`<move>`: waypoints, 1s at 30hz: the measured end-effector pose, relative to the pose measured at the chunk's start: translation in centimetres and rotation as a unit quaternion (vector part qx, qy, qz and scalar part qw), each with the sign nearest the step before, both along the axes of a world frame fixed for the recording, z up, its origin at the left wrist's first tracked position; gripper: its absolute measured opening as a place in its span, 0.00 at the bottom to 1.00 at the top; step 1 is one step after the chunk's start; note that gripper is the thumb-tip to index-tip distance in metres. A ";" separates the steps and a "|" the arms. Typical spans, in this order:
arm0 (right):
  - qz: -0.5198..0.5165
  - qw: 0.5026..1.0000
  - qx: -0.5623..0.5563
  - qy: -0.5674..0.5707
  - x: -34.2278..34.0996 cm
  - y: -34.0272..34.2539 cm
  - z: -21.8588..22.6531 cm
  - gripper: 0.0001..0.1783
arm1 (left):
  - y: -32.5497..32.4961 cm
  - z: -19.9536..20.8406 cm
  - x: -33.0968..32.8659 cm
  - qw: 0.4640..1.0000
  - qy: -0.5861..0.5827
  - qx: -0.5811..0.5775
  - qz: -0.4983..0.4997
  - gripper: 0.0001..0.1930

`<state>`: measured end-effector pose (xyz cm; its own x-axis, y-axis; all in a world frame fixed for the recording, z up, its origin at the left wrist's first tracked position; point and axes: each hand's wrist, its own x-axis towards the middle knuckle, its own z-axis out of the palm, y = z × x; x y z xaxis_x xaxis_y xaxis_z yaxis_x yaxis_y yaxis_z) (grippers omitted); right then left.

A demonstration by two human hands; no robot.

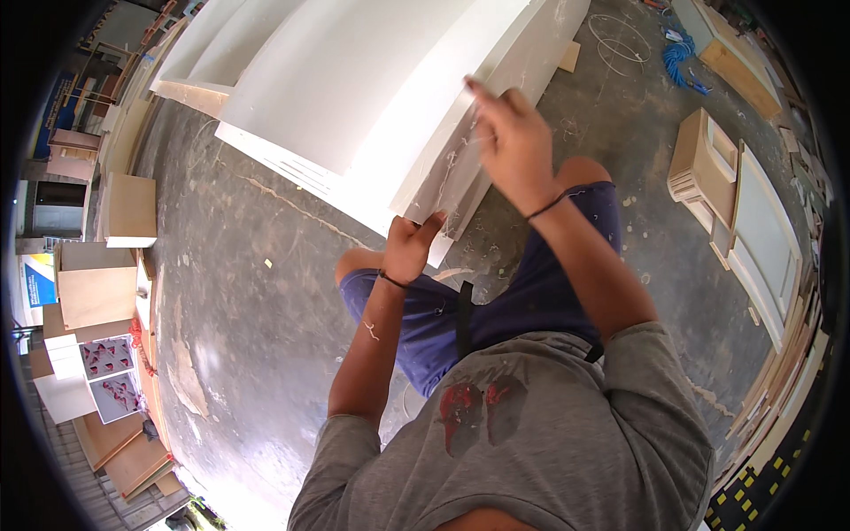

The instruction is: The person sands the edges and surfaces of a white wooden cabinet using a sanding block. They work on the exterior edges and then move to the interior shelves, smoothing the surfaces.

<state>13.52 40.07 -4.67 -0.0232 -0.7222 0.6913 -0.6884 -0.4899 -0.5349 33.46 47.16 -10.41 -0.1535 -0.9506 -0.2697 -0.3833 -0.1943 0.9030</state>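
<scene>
A large white furniture piece point(319, 80) with curved, shelf-like panels lies across the floor in front of my knees. My left hand point(409, 250) is closed around the near end of its long side panel point(453, 168), thumb uppermost. Over that same panel's upper edge hovers my right hand point(518, 146), partly blurred, its index finger stretched out and the other fingers curled. No held thing shows in it; whether its fingertip touches the edge I cannot tell. Thin, pale curled shavings point(450, 166) cling along the side panel, and a few lie on my left forearm and shorts.
Wooden furniture parts point(708, 168) and stacked boards point(770, 389) line the right side. A coiled blue hose point(680, 57) and a loop of thin wire point(620, 44) lie at the far right. Boxes and boards point(97, 292) stand along the left. The concrete floor point(239, 292) is cracked.
</scene>
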 end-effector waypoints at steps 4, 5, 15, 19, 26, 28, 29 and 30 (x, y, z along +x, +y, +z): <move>0.149 0.988 -0.031 0.038 6.7 8.4 -0.2 0.27 | 1.0 -2.2 1.2 0.990 0.125 -0.064 -0.013 0.18; 0.195 0.978 -0.043 0.054 7.3 9.6 -0.1 0.26 | 2.0 -2.4 0.9 0.947 0.310 -0.074 0.028 0.19; 0.101 0.992 0.040 0.069 4.8 6.8 1.1 0.26 | 0.9 -1.1 1.1 0.987 0.124 -0.097 -0.003 0.14; 0.244 0.969 -0.012 0.024 8.0 10.9 0.9 0.26 | 1.9 2.1 -1.3 0.981 0.125 -0.005 0.149 0.10; 0.100 0.991 0.069 0.061 4.9 7.0 2.5 0.24 | 1.1 -3.1 1.6 0.990 0.121 -0.064 0.035 0.12; 0.167 0.983 0.034 0.061 7.2 9.4 1.6 0.24 | 2.7 -4.5 0.1 0.952 0.240 -0.156 0.110 0.14; 0.210 0.976 0.002 0.055 8.8 10.8 0.5 0.24 | 2.8 -4.7 0.3 0.970 0.171 -0.147 0.093 0.15; 0.246 0.967 -0.029 0.056 9.3 11.2 -0.5 0.24 | 2.8 -4.4 0.0 0.983 0.105 -0.135 0.070 0.16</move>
<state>22.87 51.29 -5.19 0.3906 -0.5867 0.7094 -0.4167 -0.7998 -0.4320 33.46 49.91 -14.84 -0.0406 -0.9990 0.0181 -0.1694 0.0248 0.9852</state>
